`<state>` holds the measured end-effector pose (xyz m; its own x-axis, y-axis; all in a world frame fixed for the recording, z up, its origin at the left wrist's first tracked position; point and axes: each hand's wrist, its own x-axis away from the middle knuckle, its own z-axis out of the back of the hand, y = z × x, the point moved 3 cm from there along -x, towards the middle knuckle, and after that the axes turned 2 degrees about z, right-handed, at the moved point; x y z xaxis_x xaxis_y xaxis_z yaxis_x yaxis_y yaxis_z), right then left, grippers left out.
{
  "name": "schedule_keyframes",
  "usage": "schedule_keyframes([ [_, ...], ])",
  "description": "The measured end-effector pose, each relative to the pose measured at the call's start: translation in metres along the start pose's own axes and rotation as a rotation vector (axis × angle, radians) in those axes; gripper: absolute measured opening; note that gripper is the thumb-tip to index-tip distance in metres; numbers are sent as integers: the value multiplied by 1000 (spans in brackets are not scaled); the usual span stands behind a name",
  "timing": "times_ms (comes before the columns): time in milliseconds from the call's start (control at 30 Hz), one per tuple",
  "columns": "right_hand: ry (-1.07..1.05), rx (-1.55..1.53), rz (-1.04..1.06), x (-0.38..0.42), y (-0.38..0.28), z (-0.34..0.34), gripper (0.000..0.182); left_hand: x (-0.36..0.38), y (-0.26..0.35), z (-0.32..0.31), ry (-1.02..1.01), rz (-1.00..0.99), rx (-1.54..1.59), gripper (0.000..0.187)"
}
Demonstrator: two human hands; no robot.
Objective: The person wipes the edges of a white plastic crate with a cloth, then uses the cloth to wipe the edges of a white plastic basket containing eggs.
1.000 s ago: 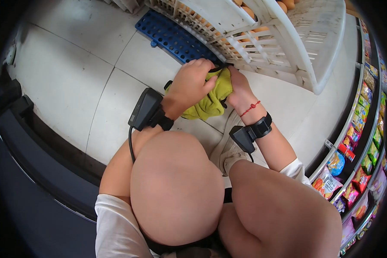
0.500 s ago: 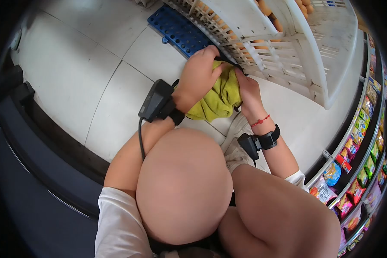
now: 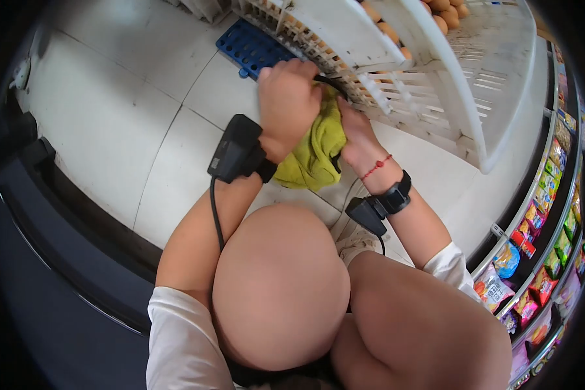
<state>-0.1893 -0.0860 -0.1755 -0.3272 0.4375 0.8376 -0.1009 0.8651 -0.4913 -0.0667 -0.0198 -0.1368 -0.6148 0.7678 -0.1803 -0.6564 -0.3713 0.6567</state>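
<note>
A yellow-green cloth (image 3: 318, 153) with a dark edge hangs bunched in front of my knees, above the tiled floor. My left hand (image 3: 289, 97) has its fingers curled over the cloth's upper left part, near the blue plastic grate. On the other side, my right hand (image 3: 357, 133) grips the cloth's right edge, close to the white crate. The fingertips of both hands are partly hidden by the cloth and the hands themselves.
White slatted plastic crates (image 3: 429, 97) holding round brown eggs (image 3: 443, 18) stand just ahead to the right. A blue perforated plastic grate (image 3: 250, 49) lies on the floor beside them. Snack shelves (image 3: 539, 260) line the right; a dark cabinet (image 3: 58, 279) is at left.
Both hands have shifted slightly left with the cloth. My left hand's knuckles have turned more upward, and the cloth looks narrower between the hands.
</note>
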Motion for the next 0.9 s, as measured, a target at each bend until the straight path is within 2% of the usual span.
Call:
schedule_keyframes([
  [133,95,66,-36,1,-2,-20,32,-11,-1,17,91,19,-3,18],
  [200,139,37,-57,7,-5,-25,34,-12,9,29,161,-6,-100,25],
  [233,155,65,-19,3,-3,-18,35,-13,17,31,-159,-16,-174,25],
  [267,156,58,-15,-5,3,-5,35,-6,15,27,-160,-23,-174,25],
  [333,130,52,9,-11,6,10,34,18,16,8,-254,-443,67,27],
  [400,116,15,-9,-5,3,12,33,30,9,-1,-294,-425,94,33],
  [467,165,140,53,-6,3,13,32,35,5,-9,-302,-476,76,44],
  [567,130,122,104,-12,10,10,35,36,4,-7,-319,-498,19,50],
  [700,196,168,95,-10,5,-3,37,23,8,-1,-363,-527,-50,49],
  [767,169,187,108,-14,8,-2,36,23,15,-3,-348,-514,-288,45],
  [867,174,119,118,-24,15,15,37,19,16,-1,-396,-528,-421,40],
  [900,86,87,84,-21,14,18,35,17,17,0,-397,-526,-418,40],
])
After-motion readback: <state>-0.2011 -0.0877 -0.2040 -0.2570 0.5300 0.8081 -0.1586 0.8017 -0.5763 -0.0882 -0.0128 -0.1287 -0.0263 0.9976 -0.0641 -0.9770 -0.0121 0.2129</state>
